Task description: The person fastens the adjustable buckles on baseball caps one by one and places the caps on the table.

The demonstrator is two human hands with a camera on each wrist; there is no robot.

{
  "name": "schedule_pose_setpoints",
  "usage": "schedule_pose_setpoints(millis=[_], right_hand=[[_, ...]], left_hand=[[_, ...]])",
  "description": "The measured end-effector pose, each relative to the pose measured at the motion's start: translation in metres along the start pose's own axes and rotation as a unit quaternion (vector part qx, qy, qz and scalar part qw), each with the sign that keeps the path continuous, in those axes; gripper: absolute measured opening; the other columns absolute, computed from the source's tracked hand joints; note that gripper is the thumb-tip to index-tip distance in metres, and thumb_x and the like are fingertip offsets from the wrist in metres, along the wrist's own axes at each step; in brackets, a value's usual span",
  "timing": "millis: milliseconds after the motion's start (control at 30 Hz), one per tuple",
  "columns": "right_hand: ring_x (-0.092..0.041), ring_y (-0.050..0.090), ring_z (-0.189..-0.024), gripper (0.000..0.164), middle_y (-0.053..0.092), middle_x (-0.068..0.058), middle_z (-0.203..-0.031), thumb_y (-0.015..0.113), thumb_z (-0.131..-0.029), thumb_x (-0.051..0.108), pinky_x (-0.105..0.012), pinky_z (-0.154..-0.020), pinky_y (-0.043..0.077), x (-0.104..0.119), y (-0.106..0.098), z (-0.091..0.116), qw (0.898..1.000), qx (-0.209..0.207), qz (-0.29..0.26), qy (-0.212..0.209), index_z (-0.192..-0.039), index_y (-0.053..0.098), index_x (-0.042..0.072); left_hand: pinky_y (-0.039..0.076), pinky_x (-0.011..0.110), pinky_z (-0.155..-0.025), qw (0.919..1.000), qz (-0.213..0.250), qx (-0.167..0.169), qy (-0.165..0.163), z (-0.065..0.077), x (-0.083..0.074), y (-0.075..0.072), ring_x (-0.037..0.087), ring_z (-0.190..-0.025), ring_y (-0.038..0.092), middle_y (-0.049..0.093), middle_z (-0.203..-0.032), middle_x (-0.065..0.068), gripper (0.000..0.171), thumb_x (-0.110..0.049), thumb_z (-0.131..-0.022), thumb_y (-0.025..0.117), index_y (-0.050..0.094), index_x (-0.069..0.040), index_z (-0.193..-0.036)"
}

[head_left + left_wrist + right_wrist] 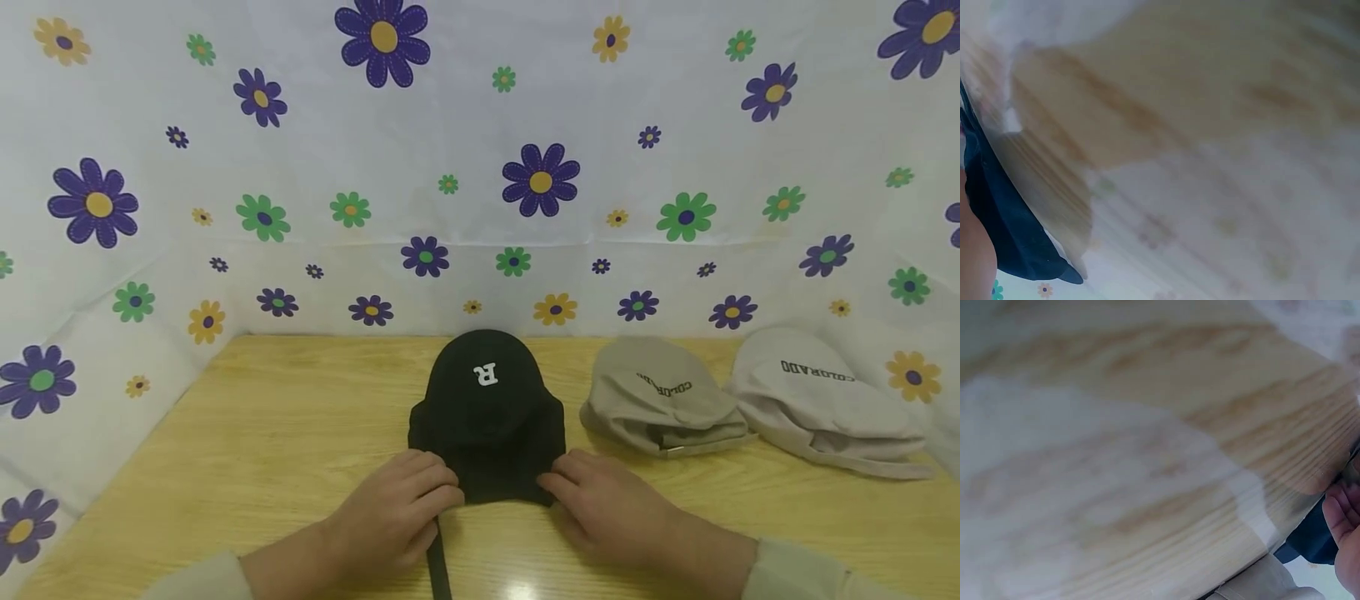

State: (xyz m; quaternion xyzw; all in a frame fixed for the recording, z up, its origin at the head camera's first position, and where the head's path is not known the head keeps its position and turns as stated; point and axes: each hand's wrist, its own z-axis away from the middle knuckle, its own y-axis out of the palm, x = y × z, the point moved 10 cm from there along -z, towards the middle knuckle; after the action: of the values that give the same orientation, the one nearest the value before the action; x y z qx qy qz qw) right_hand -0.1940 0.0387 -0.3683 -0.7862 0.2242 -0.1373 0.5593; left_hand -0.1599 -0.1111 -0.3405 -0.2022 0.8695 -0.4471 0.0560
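A black cap [483,417] with a white letter R on its crown lies on the wooden table at the middle of the head view. Its near edge is held at both sides. My left hand [401,508] grips the near left edge with curled fingers, and a black strap [438,558] runs down from beneath that hand. At the near right edge, my right hand [611,508] pinches the cloth, its thumb low. In the left wrist view, part of the dark cap [1010,219] shows beside the hand. The right wrist view catches the right hand's fingers [1338,519] against the cap [1315,540].
To the right of the black cap lie a beige cap [660,396] and a paler cap [817,400], both lettered COLORADO and touching or nearly so. The wooden table [300,417] ends at a white flower-print cloth [450,108] behind and at the sides.
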Motion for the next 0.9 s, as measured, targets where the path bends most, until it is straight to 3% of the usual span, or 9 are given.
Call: schedule_pose_setpoints(millis=[100, 233, 367, 500, 633, 733, 900], right_hand=[[-0.013, 0.059, -0.093, 0.025, 0.062, 0.0, -0.103, 0.066, -0.089, 0.012, -0.028, -0.084, 0.053, 0.0, 0.001, 0.0, 1.0, 0.004, -0.012, 0.006, -0.114, 0.067, 0.008], [-0.012, 0.06, -0.095, 0.024, 0.062, 0.002, -0.103, 0.067, -0.091, 0.011, -0.027, -0.085, 0.053, -0.001, 0.005, 0.001, 0.999, 0.024, -0.026, 0.017, -0.115, 0.066, 0.01], [-0.01, 0.059, -0.097, 0.027, 0.062, 0.004, -0.104, 0.066, -0.094, 0.014, -0.026, -0.086, 0.053, 0.0, 0.006, 0.0, 0.999, 0.033, -0.029, 0.016, -0.121, 0.065, 0.013], [-0.01, 0.056, -0.096, 0.031, 0.059, 0.003, -0.103, 0.068, -0.092, 0.01, -0.025, -0.084, 0.052, 0.003, 0.004, -0.001, 1.0, 0.019, -0.009, -0.008, -0.123, 0.065, 0.012], [-0.011, 0.052, -0.092, 0.034, 0.057, 0.0, -0.102, 0.069, -0.09, 0.006, -0.023, -0.081, 0.049, 0.007, 0.001, -0.003, 0.999, 0.002, 0.015, -0.028, -0.124, 0.066, 0.007], [-0.012, 0.053, -0.092, 0.035, 0.057, -0.002, -0.102, 0.069, -0.089, 0.005, -0.023, -0.082, 0.05, 0.007, 0.002, -0.004, 0.999, -0.008, 0.033, -0.026, -0.125, 0.065, 0.003], [-0.013, 0.056, -0.094, 0.032, 0.058, -0.002, -0.101, 0.071, -0.089, 0.009, -0.025, -0.084, 0.052, 0.004, 0.004, -0.005, 0.999, -0.013, 0.041, -0.003, -0.121, 0.066, 0.003]], left_hand=[[0.042, 0.023, -0.076, 0.9996, 0.018, 0.018, 0.011, 0.001, -0.003, 0.005, 0.01, -0.084, 0.052, 0.06, -0.094, -0.007, 0.032, -0.004, -0.089, 0.037, 0.065, -0.015, -0.096], [0.039, 0.02, -0.074, 0.9974, 0.029, 0.056, 0.036, 0.002, -0.012, 0.014, 0.008, -0.082, 0.051, 0.06, -0.092, -0.009, 0.02, -0.002, -0.084, 0.056, 0.065, -0.017, -0.093], [0.04, 0.019, -0.077, 0.994, 0.043, 0.094, 0.035, 0.002, -0.017, 0.022, 0.007, -0.083, 0.053, 0.062, -0.089, -0.01, 0.013, -0.007, -0.085, 0.068, 0.066, -0.018, -0.092], [0.038, 0.019, -0.076, 0.9913, 0.067, 0.11, 0.025, 0.0, -0.015, 0.025, 0.007, -0.08, 0.05, 0.061, -0.085, -0.011, 0.013, -0.006, -0.085, 0.068, 0.066, -0.018, -0.089], [0.036, 0.017, -0.075, 0.9886, 0.099, 0.109, 0.029, -0.001, -0.014, 0.023, 0.006, -0.077, 0.048, 0.06, -0.082, -0.012, 0.022, -0.001, -0.075, 0.065, 0.065, -0.019, -0.087], [0.034, 0.016, -0.076, 0.9862, 0.121, 0.107, 0.036, 0.0, -0.014, 0.021, 0.005, -0.077, 0.047, 0.058, -0.082, -0.013, 0.029, 0.0, -0.067, 0.062, 0.064, -0.02, -0.087], [0.031, 0.016, -0.077, 0.9827, 0.134, 0.115, 0.055, 0.002, -0.017, 0.025, 0.005, -0.079, 0.044, 0.055, -0.082, -0.013, 0.029, -0.006, -0.065, 0.064, 0.063, -0.021, -0.088]])
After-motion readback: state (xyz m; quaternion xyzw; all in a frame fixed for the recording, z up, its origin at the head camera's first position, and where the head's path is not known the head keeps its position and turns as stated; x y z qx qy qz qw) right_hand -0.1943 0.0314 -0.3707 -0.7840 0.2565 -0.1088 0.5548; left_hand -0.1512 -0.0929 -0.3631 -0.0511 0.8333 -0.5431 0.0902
